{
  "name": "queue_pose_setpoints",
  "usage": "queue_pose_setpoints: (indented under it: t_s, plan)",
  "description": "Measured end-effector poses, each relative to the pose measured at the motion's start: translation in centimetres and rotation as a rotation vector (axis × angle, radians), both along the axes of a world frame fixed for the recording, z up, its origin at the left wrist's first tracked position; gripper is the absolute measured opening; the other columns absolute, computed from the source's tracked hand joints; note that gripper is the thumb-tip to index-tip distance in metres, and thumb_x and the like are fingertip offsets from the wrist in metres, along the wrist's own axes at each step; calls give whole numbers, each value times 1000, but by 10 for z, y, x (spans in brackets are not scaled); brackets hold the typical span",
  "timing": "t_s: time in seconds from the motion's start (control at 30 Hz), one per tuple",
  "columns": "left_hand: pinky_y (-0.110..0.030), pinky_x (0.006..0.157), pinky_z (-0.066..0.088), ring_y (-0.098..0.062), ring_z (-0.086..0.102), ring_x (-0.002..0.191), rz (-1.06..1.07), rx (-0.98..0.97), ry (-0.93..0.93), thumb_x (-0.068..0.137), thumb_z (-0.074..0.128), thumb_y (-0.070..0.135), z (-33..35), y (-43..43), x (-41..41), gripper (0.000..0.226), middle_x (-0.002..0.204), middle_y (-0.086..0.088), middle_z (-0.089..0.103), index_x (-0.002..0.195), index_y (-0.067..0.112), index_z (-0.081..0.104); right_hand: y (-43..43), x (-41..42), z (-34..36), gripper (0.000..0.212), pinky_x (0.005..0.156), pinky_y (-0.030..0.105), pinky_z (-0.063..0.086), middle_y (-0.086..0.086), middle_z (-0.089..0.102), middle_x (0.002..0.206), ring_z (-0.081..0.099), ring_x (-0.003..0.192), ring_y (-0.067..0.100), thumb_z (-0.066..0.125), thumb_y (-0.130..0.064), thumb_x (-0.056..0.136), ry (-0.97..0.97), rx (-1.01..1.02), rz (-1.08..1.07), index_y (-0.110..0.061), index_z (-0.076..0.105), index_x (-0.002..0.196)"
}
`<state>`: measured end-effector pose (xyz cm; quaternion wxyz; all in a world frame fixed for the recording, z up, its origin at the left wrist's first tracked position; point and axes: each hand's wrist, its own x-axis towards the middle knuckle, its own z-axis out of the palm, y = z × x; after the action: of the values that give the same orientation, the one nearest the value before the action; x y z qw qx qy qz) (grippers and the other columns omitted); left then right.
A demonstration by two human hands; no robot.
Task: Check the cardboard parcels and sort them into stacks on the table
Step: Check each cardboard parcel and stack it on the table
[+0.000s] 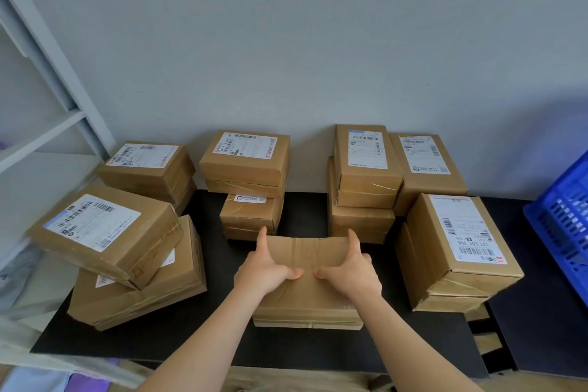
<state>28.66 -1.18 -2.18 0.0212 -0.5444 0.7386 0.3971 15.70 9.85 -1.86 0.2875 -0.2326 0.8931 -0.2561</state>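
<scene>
At lower centre, your left hand [267, 269] and right hand [351, 272] grip a plain parcel [307, 291], fingers curled over its top, thumbs raised; stacks [245, 162] already ring the black table [318, 348], so sorting seems well along.

Head view, sole entry: wide-angle, worn high, faces forward and down over black table [439, 344] toward grey wall [286, 41]. Close above left hand [265, 274] and right hand [353, 275] on cardboard parcel [307, 299]. Edges bowed, probably lens.

label [466, 227] on right front parcel [424, 247], "133 E01 308"
</scene>
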Motion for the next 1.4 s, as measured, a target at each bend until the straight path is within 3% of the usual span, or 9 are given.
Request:
queue_pose_setpoints:
  t_s: [0.9,1.17,1.4]
  plan:
    - [-43,99,43,-26,41,132,16,-116,-17,69,68,67,-9,10,9,120,152,-1,30,149,31,-14,0,1,-3,108,84,39,51,7,31,145,48,119,28,79,-42,72,-48,-29,-22,-45,1,146]
    - [-40,97,46,-21,40,133,-78,-348,-2,77,57,70,-10,20,13,98,154,1,25,149,39,-3,1,2,-6,107,81,38,52,6,34,143,50,117,27,77,-45,73,-9,-15,-11,-45,0,146]
    - [-40,97,46,-24,40,133,-136,-316,39,84,41,72,-22,21,20,84,156,-1,14,148,44,-5,7,5,-9,103,80,35,51,6,33,144,51,116,26,71,-53,75,30,-17,23,-47,-3,146]
